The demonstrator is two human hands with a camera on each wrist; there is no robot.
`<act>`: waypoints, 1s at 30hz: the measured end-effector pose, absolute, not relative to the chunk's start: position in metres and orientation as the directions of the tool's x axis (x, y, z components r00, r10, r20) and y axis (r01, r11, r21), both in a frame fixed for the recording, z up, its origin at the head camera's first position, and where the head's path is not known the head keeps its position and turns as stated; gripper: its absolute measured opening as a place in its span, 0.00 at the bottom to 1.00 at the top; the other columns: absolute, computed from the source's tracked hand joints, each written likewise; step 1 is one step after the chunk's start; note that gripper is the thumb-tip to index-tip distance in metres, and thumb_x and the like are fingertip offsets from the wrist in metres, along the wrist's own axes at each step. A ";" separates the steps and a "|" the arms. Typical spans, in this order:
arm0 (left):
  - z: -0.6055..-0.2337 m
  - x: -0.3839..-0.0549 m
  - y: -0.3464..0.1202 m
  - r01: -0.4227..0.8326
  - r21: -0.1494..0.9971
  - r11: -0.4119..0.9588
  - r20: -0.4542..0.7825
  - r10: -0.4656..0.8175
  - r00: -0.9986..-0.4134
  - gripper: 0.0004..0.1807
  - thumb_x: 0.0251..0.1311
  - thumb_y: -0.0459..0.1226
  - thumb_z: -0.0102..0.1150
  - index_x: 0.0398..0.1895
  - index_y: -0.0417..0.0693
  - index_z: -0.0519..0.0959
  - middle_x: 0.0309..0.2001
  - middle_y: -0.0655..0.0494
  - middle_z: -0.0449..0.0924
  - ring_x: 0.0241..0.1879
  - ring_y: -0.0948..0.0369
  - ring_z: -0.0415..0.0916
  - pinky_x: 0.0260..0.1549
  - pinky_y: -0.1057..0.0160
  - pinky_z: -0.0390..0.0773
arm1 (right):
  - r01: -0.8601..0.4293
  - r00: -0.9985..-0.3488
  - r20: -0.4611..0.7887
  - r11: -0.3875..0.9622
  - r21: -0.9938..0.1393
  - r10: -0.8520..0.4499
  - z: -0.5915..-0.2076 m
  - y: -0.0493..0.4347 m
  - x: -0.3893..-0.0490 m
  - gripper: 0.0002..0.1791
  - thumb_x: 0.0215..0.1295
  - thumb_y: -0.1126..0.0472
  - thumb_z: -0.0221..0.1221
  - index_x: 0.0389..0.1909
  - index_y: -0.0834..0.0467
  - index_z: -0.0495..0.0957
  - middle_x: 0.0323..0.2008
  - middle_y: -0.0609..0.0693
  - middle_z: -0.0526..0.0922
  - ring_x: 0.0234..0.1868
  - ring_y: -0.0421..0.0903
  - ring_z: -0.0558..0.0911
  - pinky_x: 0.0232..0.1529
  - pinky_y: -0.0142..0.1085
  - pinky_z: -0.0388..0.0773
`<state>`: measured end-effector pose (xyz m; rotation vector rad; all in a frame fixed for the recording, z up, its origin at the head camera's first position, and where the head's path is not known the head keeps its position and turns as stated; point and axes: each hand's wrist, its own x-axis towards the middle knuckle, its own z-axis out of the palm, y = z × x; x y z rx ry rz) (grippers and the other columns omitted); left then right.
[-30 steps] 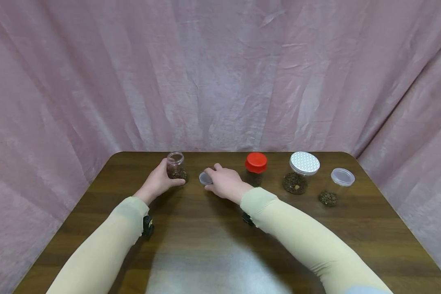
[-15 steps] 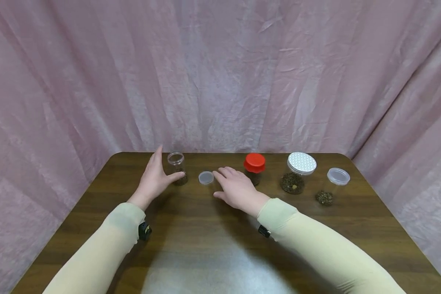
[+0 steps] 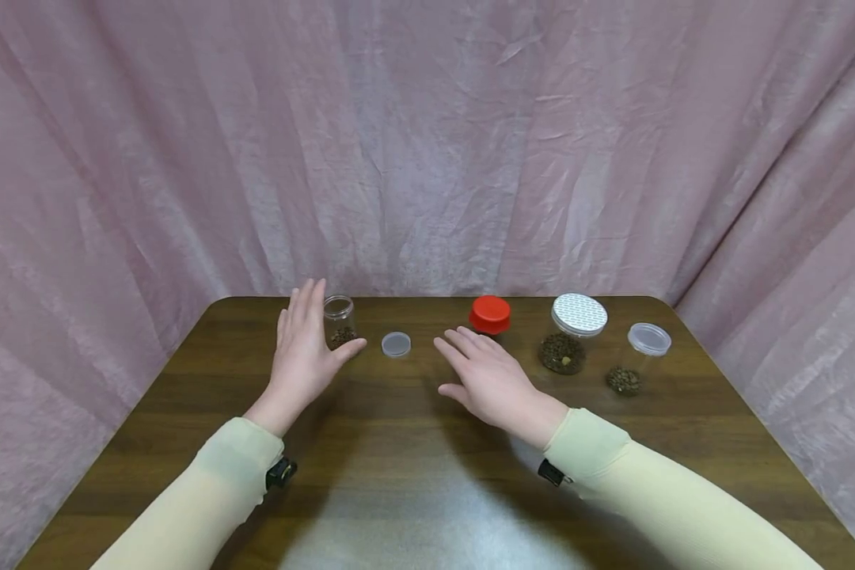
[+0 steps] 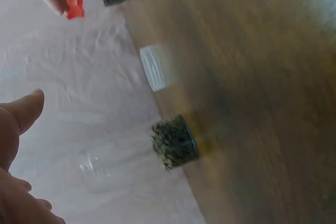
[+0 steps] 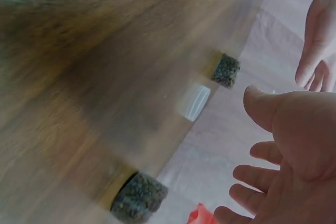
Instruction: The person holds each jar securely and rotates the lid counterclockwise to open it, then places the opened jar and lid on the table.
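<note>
A small clear jar (image 3: pixel 340 321) with dark grains at the bottom stands uncapped at the back left of the wooden table (image 3: pixel 413 475). Its round clear lid (image 3: pixel 396 344) lies flat just to its right. My left hand (image 3: pixel 305 348) hovers open beside the jar, fingers straight, holding nothing. My right hand (image 3: pixel 486 376) is open too, palm down, to the right of the lid and in front of the red-capped jar (image 3: pixel 489 315). In the left wrist view the jar (image 4: pixel 173 142) and lid (image 4: pixel 153 67) show blurred; in the right wrist view the lid (image 5: pixel 193 102) lies between two jars.
Along the table's back right stand a wide jar with a white patterned lid (image 3: pixel 571 332) and a slimmer jar with a clear lid (image 3: pixel 637 360), both holding dark grains. A pink curtain (image 3: pixel 427 142) closes the scene behind and at the sides.
My left hand let go of the small jar and opened. My right hand left the clear lid on the table and drew back to the right and toward me.
</note>
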<state>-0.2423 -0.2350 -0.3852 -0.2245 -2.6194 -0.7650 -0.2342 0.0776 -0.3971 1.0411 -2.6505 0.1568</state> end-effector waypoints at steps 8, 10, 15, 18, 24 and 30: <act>-0.379 -0.221 -0.215 0.363 0.373 0.854 0.496 0.147 -0.856 0.57 0.62 0.46 0.84 0.86 0.40 0.58 0.87 0.37 0.53 0.87 0.38 0.42 0.83 0.35 0.40 | -0.658 -0.710 0.339 0.753 -0.008 -0.617 -0.391 0.098 -0.225 0.43 0.72 0.47 0.75 0.80 0.62 0.71 0.77 0.63 0.74 0.80 0.63 0.70 0.78 0.55 0.67; -0.378 -0.216 -0.208 0.386 0.361 0.849 0.481 0.185 -0.857 0.56 0.63 0.46 0.83 0.87 0.40 0.59 0.86 0.38 0.54 0.87 0.39 0.42 0.83 0.36 0.40 | -0.651 -0.711 0.358 0.759 -0.007 -0.606 -0.389 0.102 -0.225 0.44 0.71 0.47 0.76 0.80 0.63 0.72 0.77 0.64 0.74 0.79 0.64 0.70 0.78 0.55 0.67; -0.382 -0.204 -0.193 0.432 0.354 0.829 0.433 0.265 -0.862 0.56 0.63 0.47 0.83 0.86 0.40 0.60 0.86 0.40 0.55 0.87 0.41 0.43 0.83 0.37 0.42 | -0.638 -0.716 0.369 0.770 0.000 -0.592 -0.387 0.110 -0.225 0.44 0.71 0.48 0.76 0.79 0.64 0.72 0.78 0.65 0.72 0.79 0.64 0.70 0.78 0.55 0.67; -0.386 -0.201 -0.185 0.447 0.342 0.827 0.404 0.299 -0.864 0.55 0.64 0.49 0.82 0.86 0.41 0.60 0.86 0.41 0.57 0.87 0.41 0.46 0.83 0.37 0.43 | -0.626 -0.730 0.357 0.780 -0.005 -0.584 -0.386 0.112 -0.224 0.44 0.71 0.47 0.76 0.80 0.64 0.71 0.78 0.65 0.71 0.80 0.65 0.70 0.78 0.56 0.68; -0.393 -0.198 -0.174 0.458 0.346 0.819 0.315 0.358 -0.879 0.54 0.67 0.52 0.79 0.87 0.42 0.60 0.86 0.42 0.58 0.87 0.42 0.45 0.83 0.36 0.46 | -0.610 -0.740 0.370 0.792 -0.017 -0.562 -0.385 0.116 -0.223 0.45 0.70 0.48 0.77 0.80 0.65 0.71 0.79 0.66 0.70 0.80 0.66 0.69 0.76 0.58 0.70; -0.394 -0.197 -0.162 0.474 0.361 0.803 0.257 0.403 -0.878 0.53 0.69 0.52 0.77 0.87 0.42 0.60 0.86 0.42 0.58 0.87 0.43 0.46 0.82 0.35 0.47 | -0.598 -0.742 0.385 0.801 -0.010 -0.549 -0.385 0.123 -0.226 0.47 0.69 0.48 0.77 0.80 0.67 0.70 0.78 0.67 0.70 0.79 0.67 0.69 0.76 0.56 0.69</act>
